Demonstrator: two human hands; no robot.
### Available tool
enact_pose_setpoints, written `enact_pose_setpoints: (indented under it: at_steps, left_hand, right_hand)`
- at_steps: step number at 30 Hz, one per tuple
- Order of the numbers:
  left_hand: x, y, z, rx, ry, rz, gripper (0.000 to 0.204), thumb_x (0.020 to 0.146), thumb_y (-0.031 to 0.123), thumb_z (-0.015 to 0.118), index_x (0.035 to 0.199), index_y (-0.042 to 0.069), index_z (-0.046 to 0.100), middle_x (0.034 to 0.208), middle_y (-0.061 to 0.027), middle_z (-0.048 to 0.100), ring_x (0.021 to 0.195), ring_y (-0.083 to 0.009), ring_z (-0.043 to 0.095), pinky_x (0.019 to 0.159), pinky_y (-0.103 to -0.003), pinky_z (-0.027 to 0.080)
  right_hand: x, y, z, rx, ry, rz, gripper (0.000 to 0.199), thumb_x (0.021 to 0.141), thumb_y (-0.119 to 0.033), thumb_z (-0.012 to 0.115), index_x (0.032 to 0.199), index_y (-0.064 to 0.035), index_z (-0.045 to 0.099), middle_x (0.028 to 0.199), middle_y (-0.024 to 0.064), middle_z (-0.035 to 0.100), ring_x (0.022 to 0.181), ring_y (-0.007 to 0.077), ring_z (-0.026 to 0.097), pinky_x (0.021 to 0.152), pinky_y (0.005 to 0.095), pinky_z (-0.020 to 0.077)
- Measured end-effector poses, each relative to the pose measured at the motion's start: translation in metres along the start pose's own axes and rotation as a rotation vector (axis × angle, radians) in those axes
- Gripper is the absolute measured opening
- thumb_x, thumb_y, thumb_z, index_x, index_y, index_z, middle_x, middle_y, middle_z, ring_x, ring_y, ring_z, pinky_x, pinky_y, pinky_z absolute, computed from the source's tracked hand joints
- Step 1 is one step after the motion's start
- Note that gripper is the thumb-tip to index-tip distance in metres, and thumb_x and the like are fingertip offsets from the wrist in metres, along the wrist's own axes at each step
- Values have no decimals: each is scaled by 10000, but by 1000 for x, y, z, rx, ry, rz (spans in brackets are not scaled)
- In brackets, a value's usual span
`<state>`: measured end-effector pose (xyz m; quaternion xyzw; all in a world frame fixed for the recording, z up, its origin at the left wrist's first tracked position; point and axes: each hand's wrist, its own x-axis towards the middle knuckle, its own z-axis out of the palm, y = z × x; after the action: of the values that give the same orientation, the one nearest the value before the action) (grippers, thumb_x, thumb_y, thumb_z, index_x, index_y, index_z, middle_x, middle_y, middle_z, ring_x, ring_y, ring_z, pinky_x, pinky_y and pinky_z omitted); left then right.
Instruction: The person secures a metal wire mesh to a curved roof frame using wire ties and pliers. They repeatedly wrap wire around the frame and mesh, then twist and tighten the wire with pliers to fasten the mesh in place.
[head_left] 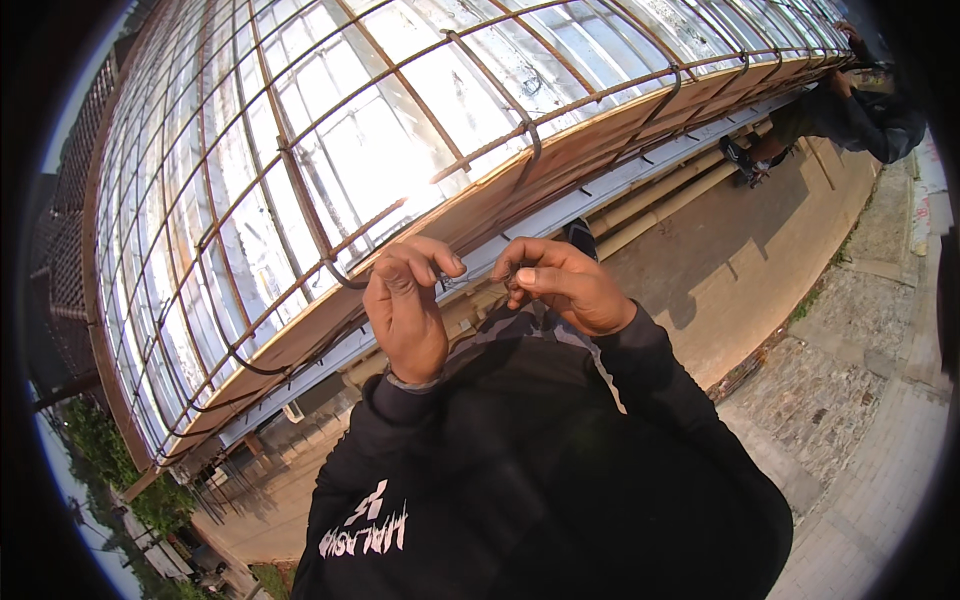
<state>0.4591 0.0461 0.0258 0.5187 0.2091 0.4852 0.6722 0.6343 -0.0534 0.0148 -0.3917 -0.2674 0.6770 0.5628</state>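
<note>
Outdoors, in bright sun, a grid of rusty rebar (pixel 290 150) lies over shiny metal sheets (pixel 385 130), which throw a strong glare near the middle. A wooden board (pixel 470 225) edges this deck, with dark hooked bar ends bent down over it. Below run pale poles (pixel 665 200), then bare ground (pixel 745 290) with shadows across it and rough paving (pixel 820 410) at the right. Green plants (pixel 100 440) show at lower left. At the upper right a co-worker (pixel 865 115) in dark clothing is at the deck's far edge.

The person's two hands are raised in front of a black top (pixel 540 470), just beside the board, fingertips facing each other with a small gap between. The right hand (pixel 572 288) has a narrow grip, thumb and fingers pinched on a thin dark wire (pixel 509 287). The left hand (pixel 408 312) has curled fingers; thin strands show by its fingertips, but whether its grip holds them I cannot tell.
</note>
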Motion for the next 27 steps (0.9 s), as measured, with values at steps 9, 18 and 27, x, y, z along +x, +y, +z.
enact_pose_setpoints:
  at_steps: [9,18,27]
  left_hand:
    - [3,8,9,215,-80,52,510,1092,417,339,718,75,401,884,-119,546,840,-159,477,816,-297,397]
    - [3,28,10,16,-223,153,547,1043,508,388,688,93,420,744,-45,491,732,-151,428,753,-294,366]
    - [-6,53,26,90,-319,96,575,968,604,444,630,140,409,638,16,418,672,-178,397,737,-406,436]
  right_hand:
    - [8,-17,22,-558,-116,-86,273,977,-230,650,1136,-11,612,974,46,627,902,115,585,829,270,458]
    - [19,11,37,547,-283,423,150,1029,-184,530,1058,-54,599,1015,66,655,941,181,654,858,360,533]
    - [34,48,9,221,-385,408,263,999,-298,629,1081,-48,637,987,11,638,862,104,593,743,271,492]
